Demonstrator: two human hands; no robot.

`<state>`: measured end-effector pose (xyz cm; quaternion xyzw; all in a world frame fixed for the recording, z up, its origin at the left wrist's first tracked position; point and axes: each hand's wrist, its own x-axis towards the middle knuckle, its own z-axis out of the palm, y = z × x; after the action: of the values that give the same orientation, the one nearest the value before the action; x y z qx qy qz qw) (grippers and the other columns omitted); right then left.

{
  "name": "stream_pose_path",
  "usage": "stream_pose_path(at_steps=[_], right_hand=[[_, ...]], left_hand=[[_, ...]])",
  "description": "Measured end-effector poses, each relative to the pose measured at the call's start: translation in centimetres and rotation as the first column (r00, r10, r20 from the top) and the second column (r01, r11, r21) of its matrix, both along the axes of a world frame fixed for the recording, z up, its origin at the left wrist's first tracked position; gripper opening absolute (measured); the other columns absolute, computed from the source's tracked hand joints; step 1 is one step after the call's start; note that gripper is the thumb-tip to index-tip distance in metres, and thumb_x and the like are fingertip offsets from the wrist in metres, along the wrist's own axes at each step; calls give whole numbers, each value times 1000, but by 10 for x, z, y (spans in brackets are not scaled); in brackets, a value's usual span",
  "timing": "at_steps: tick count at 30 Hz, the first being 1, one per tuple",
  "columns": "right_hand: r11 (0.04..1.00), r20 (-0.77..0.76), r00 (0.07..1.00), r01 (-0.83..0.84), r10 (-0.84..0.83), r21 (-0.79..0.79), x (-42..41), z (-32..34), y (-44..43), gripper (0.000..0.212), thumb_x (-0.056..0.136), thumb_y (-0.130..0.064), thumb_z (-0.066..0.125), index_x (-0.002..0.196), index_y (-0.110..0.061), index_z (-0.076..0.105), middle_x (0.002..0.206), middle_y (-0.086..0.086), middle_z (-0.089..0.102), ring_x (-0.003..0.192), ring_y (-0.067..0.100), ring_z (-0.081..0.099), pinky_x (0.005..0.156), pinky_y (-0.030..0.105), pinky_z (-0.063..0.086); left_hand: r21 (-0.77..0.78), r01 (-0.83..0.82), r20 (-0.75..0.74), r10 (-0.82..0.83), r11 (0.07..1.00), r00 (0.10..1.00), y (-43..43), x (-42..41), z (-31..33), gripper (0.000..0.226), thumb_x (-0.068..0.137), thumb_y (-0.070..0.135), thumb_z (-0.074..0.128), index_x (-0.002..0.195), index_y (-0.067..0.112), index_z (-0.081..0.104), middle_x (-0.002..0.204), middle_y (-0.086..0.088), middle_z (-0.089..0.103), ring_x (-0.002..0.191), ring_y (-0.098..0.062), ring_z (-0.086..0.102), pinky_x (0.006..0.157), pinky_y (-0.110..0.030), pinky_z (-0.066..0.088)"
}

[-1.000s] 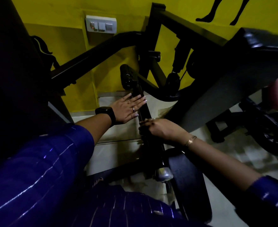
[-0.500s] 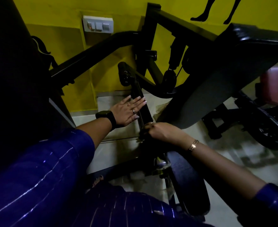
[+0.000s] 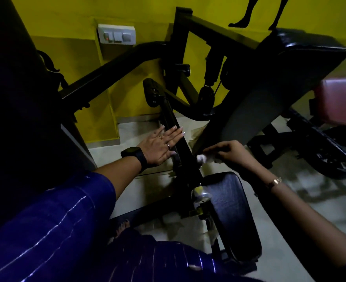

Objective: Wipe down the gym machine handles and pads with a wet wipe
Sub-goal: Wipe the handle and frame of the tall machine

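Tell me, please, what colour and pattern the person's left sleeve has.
Dark blue with thin, shiny pale stripes; the left sleeve shows best in the head view.

Wall: we noted a bright yellow painted wall (image 3: 139, 15) filling the far side of the view. A white rectangular plastic switch plate (image 3: 116, 35) sat high on it, with a small red light at the plate's left end. Right of that, near the top edge, we saw two black silhouette leg figures (image 3: 247, 13), cut off above by the frame. A black curled decal (image 3: 49, 64) showed at the wall's left, partly hidden. A grey skirting strip (image 3: 137, 119) ran along the wall's foot. Below lay a pale tiled floor (image 3: 151, 192), joint lines visible. Far left: a large dark upright surface (image 3: 9, 98), too dim for us to identify.
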<state>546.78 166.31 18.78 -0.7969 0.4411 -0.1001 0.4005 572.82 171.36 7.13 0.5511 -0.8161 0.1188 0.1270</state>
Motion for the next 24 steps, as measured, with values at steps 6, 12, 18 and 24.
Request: stream_pose_path(at_steps=[6, 12, 18, 24], right_hand=[[870, -150, 977, 202, -150, 449, -19, -17, 4, 35, 91, 9, 50, 70, -11, 71, 61, 0, 68, 56, 9, 64, 57, 22, 53], [738, -178, 984, 143, -32, 659, 3, -20, 36, 33, 101, 0, 38, 71, -4, 53, 45, 1, 58, 34, 5, 54, 35, 15, 42], [718, -210, 968, 244, -138, 652, 24, -26, 15, 22, 100, -6, 43, 82, -6, 56, 57, -1, 61, 37, 2, 55, 38, 15, 43], [805, -298, 944, 285, -142, 520, 59, -39, -23, 27, 99, -12, 50, 120, 2, 57, 109, 14, 60, 74, 18, 59, 60, 19, 55]], left_hand=[[1, -31, -39, 31, 1000, 999, 3, 3, -6, 59, 104, 47, 6, 150, 14, 24, 155, -8, 31, 142, -25, 32, 117, -38, 6], [9, -12, -62, 12, 1000, 998, 3, 3, -6, 59, 103, 47, 7, 150, 14, 24, 154, -11, 35, 142, -28, 31, 118, -36, 1], [24, -6, -19, 6, 1000, 1000, -1, 9, -6, 57, 104, 45, 6, 155, 21, 4, 156, -4, 25, 148, -18, 15, 119, -39, -1], [-61, 38, 46, -36, 997, 998, -9, 20, -7, 56, 104, 44, 5, 156, 24, -6, 155, -2, 24, 147, -19, 14, 117, -42, 4]])
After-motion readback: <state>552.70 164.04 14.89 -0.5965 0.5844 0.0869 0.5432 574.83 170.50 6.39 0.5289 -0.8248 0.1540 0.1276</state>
